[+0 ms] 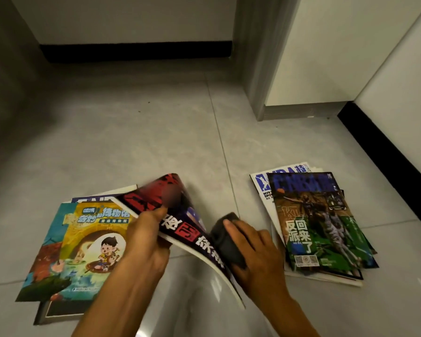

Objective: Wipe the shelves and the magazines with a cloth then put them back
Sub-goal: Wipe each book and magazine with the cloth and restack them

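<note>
Black-and-red magazine (180, 229) is lifted and bent, gripped by the left hand (144, 242). Dark cloth (225, 237) sits under the right hand (255, 254), against its cover. Cartoon-cover pile (83, 251) lies left of the hands, basketball pile (319, 224) right.

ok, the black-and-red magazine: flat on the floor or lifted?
Lifted. The left hand grips the black-and-red magazine off the floor, tilted and bowed, while the right hand presses a dark cloth to its cover.

Left hand (144, 242) grips a black magazine (180, 229); right hand (255, 254) presses a dark cloth (225, 237) against it
</note>
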`<state>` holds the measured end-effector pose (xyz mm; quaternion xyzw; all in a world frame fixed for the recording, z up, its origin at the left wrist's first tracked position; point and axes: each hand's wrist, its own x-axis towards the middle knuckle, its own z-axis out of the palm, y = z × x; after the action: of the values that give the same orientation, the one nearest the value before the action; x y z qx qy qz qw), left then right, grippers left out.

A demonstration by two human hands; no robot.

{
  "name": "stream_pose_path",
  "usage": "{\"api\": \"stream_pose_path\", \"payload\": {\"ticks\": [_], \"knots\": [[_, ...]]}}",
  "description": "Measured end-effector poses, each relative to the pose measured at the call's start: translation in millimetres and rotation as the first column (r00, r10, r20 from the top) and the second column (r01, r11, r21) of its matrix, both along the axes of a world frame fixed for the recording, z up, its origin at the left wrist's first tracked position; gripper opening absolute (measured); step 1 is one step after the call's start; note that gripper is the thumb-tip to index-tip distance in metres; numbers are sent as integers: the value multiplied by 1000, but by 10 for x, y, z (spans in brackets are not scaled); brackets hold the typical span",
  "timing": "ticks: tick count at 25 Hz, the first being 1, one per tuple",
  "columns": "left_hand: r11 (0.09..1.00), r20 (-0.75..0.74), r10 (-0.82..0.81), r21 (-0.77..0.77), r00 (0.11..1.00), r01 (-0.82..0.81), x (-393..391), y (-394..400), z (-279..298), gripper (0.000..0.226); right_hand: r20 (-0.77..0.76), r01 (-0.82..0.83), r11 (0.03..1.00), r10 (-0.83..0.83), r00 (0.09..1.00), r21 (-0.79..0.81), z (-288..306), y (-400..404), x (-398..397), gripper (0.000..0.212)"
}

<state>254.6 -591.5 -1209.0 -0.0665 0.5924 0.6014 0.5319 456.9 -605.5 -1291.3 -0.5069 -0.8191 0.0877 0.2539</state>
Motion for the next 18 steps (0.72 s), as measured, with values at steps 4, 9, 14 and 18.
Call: {"api": "stream_pose_path", "payload": {"ticks": [4, 9, 14, 18], "knots": [[998, 74, -41, -35, 996, 43, 254, -82, 58, 12, -100, -48, 984, 32, 995, -169, 66, 165, 62, 67], [988, 120, 147, 39, 982, -152, 42, 19, -62, 31, 73, -43, 840, 97, 993, -540, -259, -158, 570, 111], [995, 115, 80, 56, 990, -87, 75, 28, -24, 34, -209, 104, 967, -154, 966, -234, -258, -299, 269, 54], [993, 127, 9, 117, 992, -24, 94, 89, 126, 31, -537, 222, 895, -415, 734, -388, 110, -218, 146, 40]]}}
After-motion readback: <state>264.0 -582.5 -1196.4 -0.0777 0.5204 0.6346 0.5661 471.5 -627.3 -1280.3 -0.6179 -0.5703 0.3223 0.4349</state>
